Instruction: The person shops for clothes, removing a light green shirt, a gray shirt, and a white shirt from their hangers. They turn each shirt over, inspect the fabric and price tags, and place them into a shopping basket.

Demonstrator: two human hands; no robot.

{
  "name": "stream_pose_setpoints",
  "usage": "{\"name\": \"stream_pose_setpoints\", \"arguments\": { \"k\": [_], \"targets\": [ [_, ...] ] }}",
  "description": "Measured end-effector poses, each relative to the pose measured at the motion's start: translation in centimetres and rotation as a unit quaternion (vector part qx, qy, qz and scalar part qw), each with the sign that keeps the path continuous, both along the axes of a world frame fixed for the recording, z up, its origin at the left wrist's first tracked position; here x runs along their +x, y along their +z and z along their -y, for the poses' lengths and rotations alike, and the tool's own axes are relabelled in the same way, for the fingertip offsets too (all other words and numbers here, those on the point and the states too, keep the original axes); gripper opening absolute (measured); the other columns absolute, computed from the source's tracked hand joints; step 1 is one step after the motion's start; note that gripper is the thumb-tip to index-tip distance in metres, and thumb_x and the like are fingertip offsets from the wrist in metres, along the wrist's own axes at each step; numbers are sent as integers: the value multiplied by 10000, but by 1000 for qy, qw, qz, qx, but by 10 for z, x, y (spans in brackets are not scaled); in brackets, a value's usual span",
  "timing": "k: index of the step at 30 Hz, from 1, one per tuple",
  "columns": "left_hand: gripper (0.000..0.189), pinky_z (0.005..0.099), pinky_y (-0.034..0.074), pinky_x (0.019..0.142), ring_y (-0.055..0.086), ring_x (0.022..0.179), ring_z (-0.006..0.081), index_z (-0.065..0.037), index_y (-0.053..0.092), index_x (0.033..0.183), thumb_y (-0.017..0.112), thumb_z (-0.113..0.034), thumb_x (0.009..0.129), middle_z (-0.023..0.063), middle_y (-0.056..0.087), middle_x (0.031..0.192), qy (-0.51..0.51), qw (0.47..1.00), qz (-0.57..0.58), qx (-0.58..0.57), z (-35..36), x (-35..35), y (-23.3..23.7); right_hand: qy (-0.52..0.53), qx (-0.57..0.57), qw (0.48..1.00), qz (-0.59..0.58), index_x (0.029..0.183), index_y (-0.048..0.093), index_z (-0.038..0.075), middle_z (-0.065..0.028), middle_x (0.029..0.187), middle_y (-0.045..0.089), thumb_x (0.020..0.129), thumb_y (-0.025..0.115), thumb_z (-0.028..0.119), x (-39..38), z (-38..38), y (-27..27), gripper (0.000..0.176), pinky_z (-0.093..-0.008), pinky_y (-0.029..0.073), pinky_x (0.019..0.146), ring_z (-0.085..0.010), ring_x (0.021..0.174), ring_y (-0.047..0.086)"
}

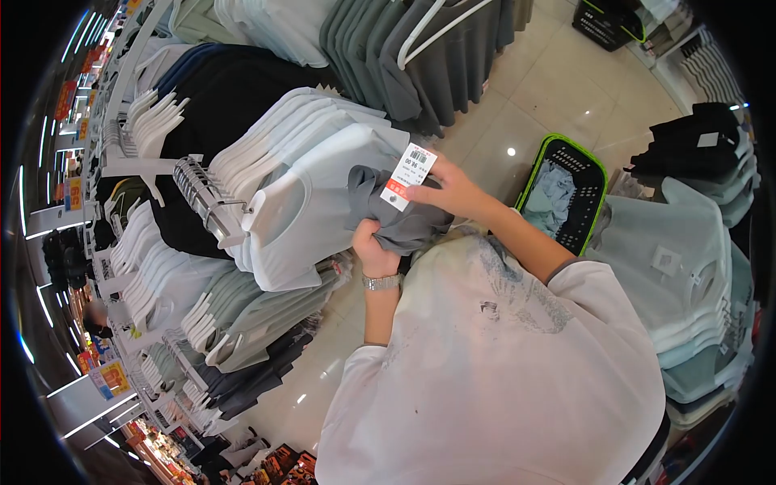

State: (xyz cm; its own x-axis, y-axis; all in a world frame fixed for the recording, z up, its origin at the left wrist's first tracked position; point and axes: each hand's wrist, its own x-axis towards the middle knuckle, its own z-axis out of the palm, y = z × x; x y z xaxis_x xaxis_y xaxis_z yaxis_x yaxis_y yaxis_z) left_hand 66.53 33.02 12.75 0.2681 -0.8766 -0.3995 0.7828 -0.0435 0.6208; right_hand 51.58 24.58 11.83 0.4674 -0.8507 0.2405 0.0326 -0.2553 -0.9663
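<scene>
My left hand [377,249], with a metal watch at its wrist, is closed around a bunched dark grey garment [411,230]. My right hand [446,187] pinches a white price tag [409,171] with a red band, its thumb lying on the tag's lower edge. The tag's printed side faces up, in front of the grey cloth. Part of the garment is hidden behind the tag and my right hand. Just left of my hands hang white T-shirts [311,194] on white hangers.
Racks of grey shirts [380,61] and black garments [234,85] stand at the upper left. A black basket with a green rim [600,182] holds light blue cloth on the tiled floor. Pale shirts [647,259] hang at the right.
</scene>
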Motion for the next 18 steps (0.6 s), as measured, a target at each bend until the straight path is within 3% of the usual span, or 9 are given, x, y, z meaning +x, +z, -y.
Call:
{"name": "stream_pose_setpoints", "arguments": {
  "k": [1, 4, 8, 15, 18],
  "targets": [
    [417, 376, 434, 858, 543, 969, 274, 59, 508, 1046, 405, -94, 672, 146, 568, 1032, 4, 1000, -22, -8, 1, 1, 1, 62, 124, 989, 47, 1088, 552, 28, -89, 1078, 538, 759, 669, 225, -2, -3, 8, 401, -301, 332, 951, -182, 1055, 476],
    [435, 382, 440, 866, 548, 968, 276, 61, 522, 1030, 387, -111, 654, 159, 571, 1031, 3, 998, -58, -20, 2, 5, 1, 167, 142, 975, 29, 1116, 533, 22, -94, 1116, 531, 763, 661, 204, -9, -2, 13, 417, -309, 331, 956, -170, 1077, 463],
    [462, 389, 446, 866, 558, 953, 286, 65, 528, 1027, 387, -116, 627, 166, 574, 1022, 24, 998, -46, -30, 0, 5, -4, 189, 218, 956, 51, 1067, 551, 18, -62, 1041, 578, 753, 658, 110, -11, -6, 4, 345, -294, 404, 882, -137, 971, 529],
    [474, 387, 458, 855, 570, 938, 295, 63, 529, 1031, 378, -152, 637, 174, 579, 1026, 25, 997, -68, -42, -8, -1, -1, 223, 105, 967, 60, 985, 573, 20, -39, 961, 608, 744, 662, 59, -18, -11, 6, 260, -261, 447, 800, -90, 884, 556],
    [476, 387, 459, 857, 569, 948, 295, 62, 529, 1038, 375, -156, 644, 180, 578, 1039, 20, 990, -106, -87, -13, -3, 0, 241, 166, 953, 79, 985, 575, 23, -34, 944, 618, 730, 680, 59, -18, -17, 10, 279, -256, 448, 798, -85, 877, 564]
  ]
}}
